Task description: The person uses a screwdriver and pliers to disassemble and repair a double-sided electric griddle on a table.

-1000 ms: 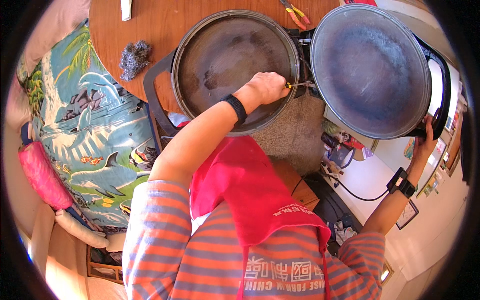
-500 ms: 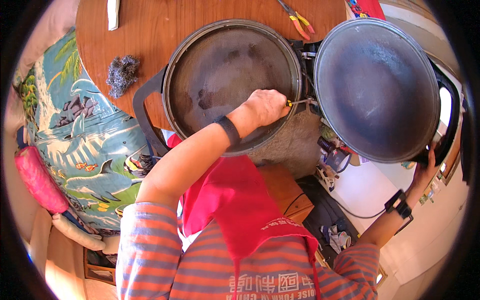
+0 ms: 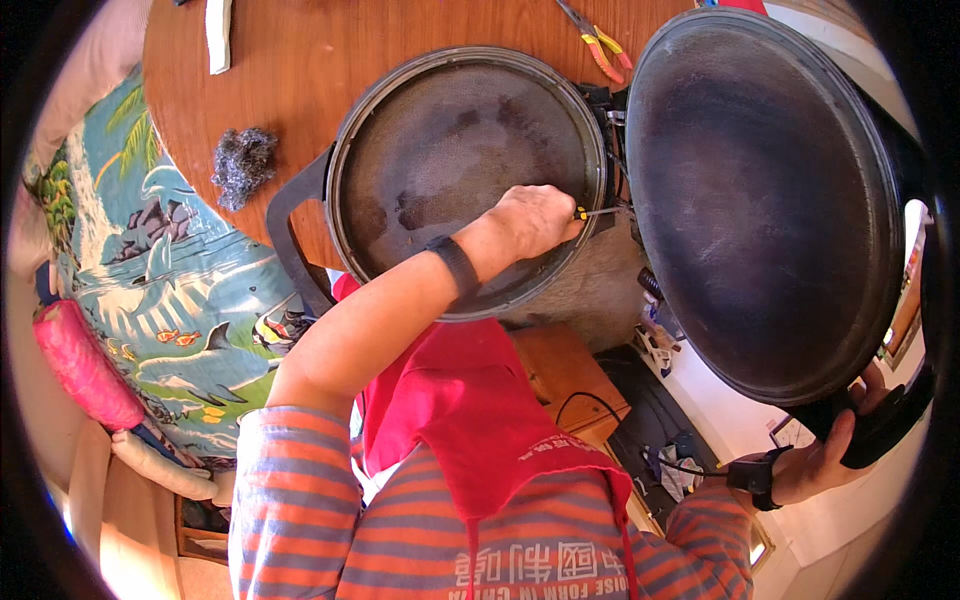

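Note:
My left hand (image 3: 536, 222) is closed round the yellow-and-black handle of a screwdriver (image 3: 603, 211), above the right rim of a round dark griddle pan (image 3: 460, 150). The screwdriver's thin shaft points right, its tip at the hinge side between the pan and its lid. The raised round lid (image 3: 760, 200) stands tilted on the right, with its dark inner plate showing. At its lower right edge, my right hand (image 3: 822, 458) grips the lid by its black handle (image 3: 885, 428). The pan's stained surface has darker patches, and a loop handle (image 3: 285, 215) sticks out at its left.
On the wooden table (image 3: 300, 60) lie a tangled steel wool pad (image 3: 243, 167), red-and-yellow pliers (image 3: 603, 50) and a white strip (image 3: 218, 35). A dolphin-patterned cloth (image 3: 170, 270) covers the area at left. Below the pan is a wooden box (image 3: 575, 375).
My right hand has moved down with the lid, which has turned and now tilts more steeply. The left hand and the screwdriver have stayed almost in place.

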Motion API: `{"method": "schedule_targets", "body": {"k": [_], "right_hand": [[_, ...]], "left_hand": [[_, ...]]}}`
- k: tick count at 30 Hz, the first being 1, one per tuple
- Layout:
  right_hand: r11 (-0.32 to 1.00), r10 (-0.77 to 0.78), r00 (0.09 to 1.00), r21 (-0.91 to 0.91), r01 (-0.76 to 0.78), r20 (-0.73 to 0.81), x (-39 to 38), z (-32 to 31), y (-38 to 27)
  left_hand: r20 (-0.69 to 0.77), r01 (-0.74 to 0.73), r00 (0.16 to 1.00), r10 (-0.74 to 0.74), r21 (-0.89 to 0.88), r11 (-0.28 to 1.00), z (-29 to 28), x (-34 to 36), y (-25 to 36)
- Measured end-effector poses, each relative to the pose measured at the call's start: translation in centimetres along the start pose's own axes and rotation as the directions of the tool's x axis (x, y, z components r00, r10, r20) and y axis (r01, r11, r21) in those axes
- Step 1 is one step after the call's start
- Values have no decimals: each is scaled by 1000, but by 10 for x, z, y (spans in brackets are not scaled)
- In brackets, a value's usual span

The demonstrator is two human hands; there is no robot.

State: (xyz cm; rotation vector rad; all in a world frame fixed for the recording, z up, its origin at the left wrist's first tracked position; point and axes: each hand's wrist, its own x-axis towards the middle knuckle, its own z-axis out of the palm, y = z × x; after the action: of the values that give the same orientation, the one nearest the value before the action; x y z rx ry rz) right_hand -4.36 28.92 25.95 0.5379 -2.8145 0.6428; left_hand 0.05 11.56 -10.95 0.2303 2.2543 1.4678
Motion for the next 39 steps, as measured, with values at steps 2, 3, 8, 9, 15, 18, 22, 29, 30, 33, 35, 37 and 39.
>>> {"method": "schedule_targets", "body": {"k": [2,3,8,9,15,18,22,29,30,33,35,37,39], "right_hand": [[1000,-10,1000,-13,10,0,-1,7,-17],[999,-12,999,-36,13,35,3,12,-27],[996,-89,990,-11,91,113,-5,24,-49],[998,-59,984,-16,62,166,-1,18,-48],[999,51,992,-5,-51,115,22,-22,19],[984,121,980,114,-140,158,45,-46,74],[919,221,954,284,-274,202,87,-88,183],[802,440,871,341,-491,217,110,-77,230],[807,427,878,348,-478,216,112,-75,232],[821,423,889,342,-458,175,108,-68,223],[820,419,893,353,-451,167,98,-69,211],[903,269,950,301,-306,158,86,-75,203],[957,162,974,215,-194,160,65,-66,161]], "left_hand": [[-17,-7,1000,6,-21,1000,-2,-1,2],[-22,-9,1000,9,-24,1000,-2,-1,2],[-38,-34,999,33,-36,999,-2,-1,2],[-43,-36,998,34,-37,999,0,-2,1],[-33,-31,999,32,17,999,1,-3,3],[-42,-15,999,16,26,1000,3,-4,1],[-44,-53,998,55,42,998,6,-3,-1],[-42,-36,998,39,61,997,8,-4,-1],[-57,-34,998,38,65,997,9,-4,0],[-141,-20,989,33,94,995,18,-6,0],[-163,17,987,-1,100,995,23,-9,5],[-185,52,982,-32,103,993,27,-12,9],[-260,23,965,21,166,986,32,-14,9]]}}
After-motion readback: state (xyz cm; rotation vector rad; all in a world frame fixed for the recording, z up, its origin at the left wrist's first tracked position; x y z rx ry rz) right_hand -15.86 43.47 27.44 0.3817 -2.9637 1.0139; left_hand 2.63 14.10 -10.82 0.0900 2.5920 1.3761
